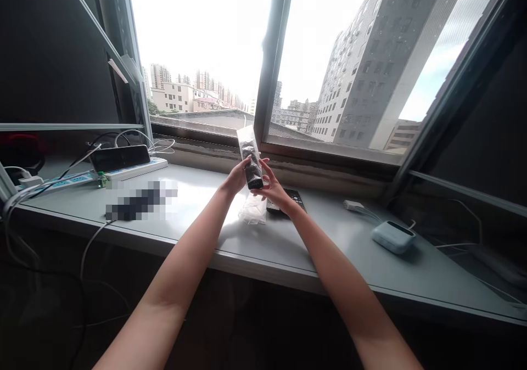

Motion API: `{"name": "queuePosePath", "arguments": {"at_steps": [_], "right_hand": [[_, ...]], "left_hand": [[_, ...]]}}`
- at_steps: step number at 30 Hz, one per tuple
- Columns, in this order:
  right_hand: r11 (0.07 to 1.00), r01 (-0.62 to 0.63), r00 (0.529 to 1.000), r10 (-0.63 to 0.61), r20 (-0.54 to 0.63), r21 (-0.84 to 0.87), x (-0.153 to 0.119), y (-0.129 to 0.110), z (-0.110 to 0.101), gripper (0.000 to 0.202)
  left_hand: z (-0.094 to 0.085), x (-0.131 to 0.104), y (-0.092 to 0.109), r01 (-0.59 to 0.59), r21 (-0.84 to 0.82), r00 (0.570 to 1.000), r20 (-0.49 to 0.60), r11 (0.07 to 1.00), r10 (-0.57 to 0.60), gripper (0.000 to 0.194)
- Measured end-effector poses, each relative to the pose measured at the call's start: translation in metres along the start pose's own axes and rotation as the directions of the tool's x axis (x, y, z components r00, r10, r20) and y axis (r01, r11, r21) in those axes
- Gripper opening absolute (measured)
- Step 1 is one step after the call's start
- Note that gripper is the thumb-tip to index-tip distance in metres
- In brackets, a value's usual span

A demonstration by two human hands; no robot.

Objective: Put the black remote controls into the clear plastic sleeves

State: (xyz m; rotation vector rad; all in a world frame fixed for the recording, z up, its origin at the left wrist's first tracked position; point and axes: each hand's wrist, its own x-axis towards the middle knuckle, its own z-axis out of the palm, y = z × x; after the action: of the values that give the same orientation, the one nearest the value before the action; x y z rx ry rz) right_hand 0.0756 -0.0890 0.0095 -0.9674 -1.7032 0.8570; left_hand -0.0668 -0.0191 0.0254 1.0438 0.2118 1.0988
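Note:
Raised above the desk, a slim black object in a clear plastic sleeve (254,168) is held upright, tilted a little, between both hands. It resembles a remote control, but the glossy wrap hides its details. My left hand (236,178) grips its left side, the thumb lying over the front. On the right side, my right hand (275,189) holds the lower part with bent fingers. Below the hands, a crumpled clear plastic bag (252,212) lies on the desk. Beside it is a flat black thing with rows of pale buttons (295,197), partly covered by my right wrist.
On the grey desk (337,238), a light-blue power bank (393,236) and a white plug (353,205) with cable lie at right. A phone (120,158) leans on the power strip (158,164) at left, near a small green bottle (101,180). Windows stand behind.

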Motion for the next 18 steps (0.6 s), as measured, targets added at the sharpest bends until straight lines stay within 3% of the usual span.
{"name": "queuePosePath", "arguments": {"at_steps": [7, 10, 14, 18], "right_hand": [[0.998, 0.029, 0.999, -0.031, 0.018, 0.064, 0.006, 0.006, -0.007, 0.099], [0.998, 0.017, 1.0, -0.017, 0.0, 0.057, 0.006, 0.006, -0.01, 0.084], [1.0, 0.01, 0.997, -0.012, 0.076, 0.027, 0.003, -0.001, -0.008, 0.067], [1.0, 0.016, 0.983, -0.016, 0.181, -0.002, 0.001, -0.004, 0.0, 0.062]], "left_hand": [[-0.004, -0.001, -0.002, 0.13, 0.079, 0.988, 0.068, 0.988, -0.135, 0.044], [-0.006, 0.0, -0.003, 0.107, 0.032, 0.994, 0.034, 0.994, -0.108, 0.049], [-0.016, 0.008, -0.003, -0.079, -0.1, 0.983, -0.171, 0.992, 0.061, 0.062], [-0.03, 0.013, 0.002, -0.23, -0.14, 0.887, -0.438, 0.963, 0.148, 0.055]]}}
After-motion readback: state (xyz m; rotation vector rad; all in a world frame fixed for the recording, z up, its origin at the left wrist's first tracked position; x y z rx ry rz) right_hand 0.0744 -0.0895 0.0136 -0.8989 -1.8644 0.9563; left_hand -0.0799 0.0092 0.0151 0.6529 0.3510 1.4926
